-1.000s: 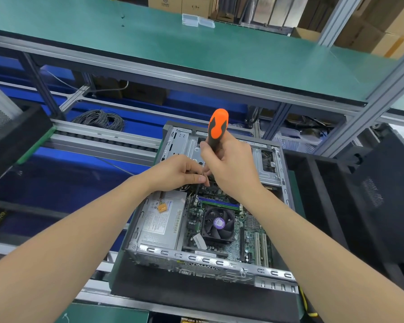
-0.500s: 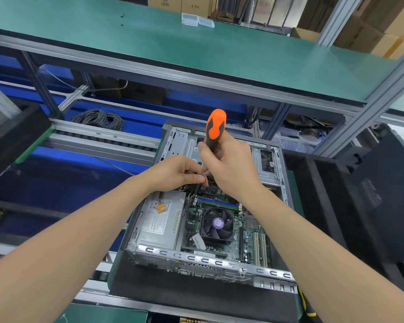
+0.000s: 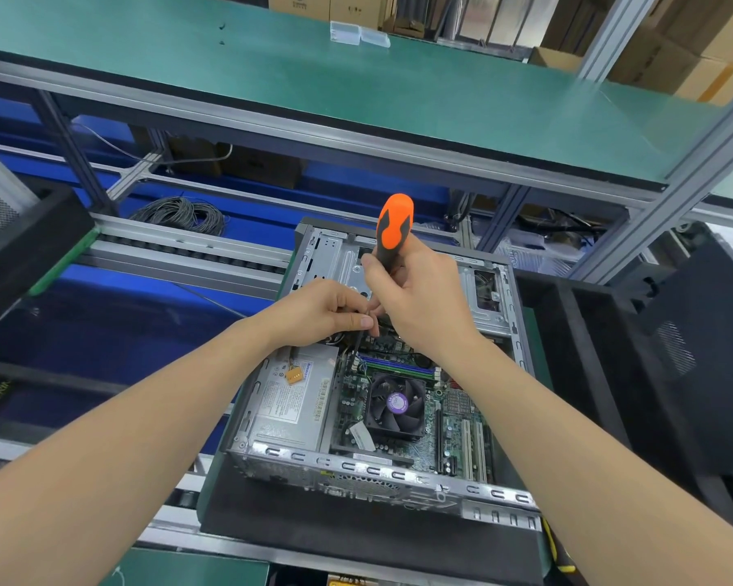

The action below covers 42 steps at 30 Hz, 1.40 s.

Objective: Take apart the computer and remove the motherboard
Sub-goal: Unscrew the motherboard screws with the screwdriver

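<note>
An open grey computer case (image 3: pixel 356 469) lies on a black mat. Inside it sits the green motherboard (image 3: pixel 453 437) with a black CPU fan (image 3: pixel 396 403) and, to the left, a silver power supply (image 3: pixel 288 399). My right hand (image 3: pixel 415 298) grips an orange-and-black screwdriver (image 3: pixel 392 226), held upright over the far end of the board. My left hand (image 3: pixel 326 310) pinches the screwdriver's shaft near the tip. The tip itself is hidden behind my fingers.
A green shelf (image 3: pixel 356 90) runs overhead on aluminium posts. A coil of grey cable (image 3: pixel 183 213) lies behind a roller conveyor (image 3: pixel 178 251) at left. Black case panels (image 3: pixel 673 353) stand at right; another black unit (image 3: pixel 22 247) sits at far left.
The screwdriver handle has shifted slightly left and down, turning a little in my right hand. Both hands stay at the same spot over the board.
</note>
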Each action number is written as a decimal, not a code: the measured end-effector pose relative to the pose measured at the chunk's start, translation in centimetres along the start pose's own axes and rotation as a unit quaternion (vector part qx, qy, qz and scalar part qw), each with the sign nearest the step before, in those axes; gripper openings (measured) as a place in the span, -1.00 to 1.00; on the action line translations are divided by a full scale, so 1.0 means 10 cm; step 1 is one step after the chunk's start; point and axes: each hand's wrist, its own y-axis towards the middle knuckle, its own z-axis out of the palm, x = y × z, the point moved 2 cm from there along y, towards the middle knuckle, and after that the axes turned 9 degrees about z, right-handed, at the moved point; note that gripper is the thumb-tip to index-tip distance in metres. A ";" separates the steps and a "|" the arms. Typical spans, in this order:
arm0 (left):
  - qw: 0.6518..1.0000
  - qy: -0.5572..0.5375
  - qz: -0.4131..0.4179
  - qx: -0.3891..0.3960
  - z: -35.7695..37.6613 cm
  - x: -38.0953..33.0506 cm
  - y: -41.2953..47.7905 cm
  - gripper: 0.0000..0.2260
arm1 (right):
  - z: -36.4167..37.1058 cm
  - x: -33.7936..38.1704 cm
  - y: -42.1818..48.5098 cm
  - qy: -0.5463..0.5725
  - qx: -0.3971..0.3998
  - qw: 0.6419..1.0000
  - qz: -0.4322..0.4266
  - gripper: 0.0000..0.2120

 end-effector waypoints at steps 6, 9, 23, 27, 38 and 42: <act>1.000 0.010 0.004 0.001 0.00 -0.01 0.00 -0.87 | 0.00 0.01 -0.02 -0.005 0.000 1.000 0.000 -0.82; 1.000 0.006 0.013 -0.008 0.01 0.04 0.01 -0.89 | -0.01 0.01 -0.01 -0.002 0.025 1.000 0.013 -0.85; 0.994 -0.075 0.040 -0.063 0.00 -0.02 -0.06 -0.85 | -0.27 0.28 0.14 -0.123 0.171 0.977 0.013 -0.85; 0.996 -0.053 0.017 -0.072 -0.02 -0.02 -0.07 -0.85 | -0.38 0.70 0.28 -0.179 0.031 0.983 -0.028 -0.69; 0.980 -0.150 0.093 -0.093 -0.33 -0.41 -0.01 -0.76 | -0.28 0.93 0.57 -0.408 0.055 0.911 0.021 -0.82; 0.984 -0.139 0.085 -0.076 -0.41 -0.47 0.09 -0.77 | -0.33 0.89 0.64 -0.422 0.096 0.902 -0.005 -0.69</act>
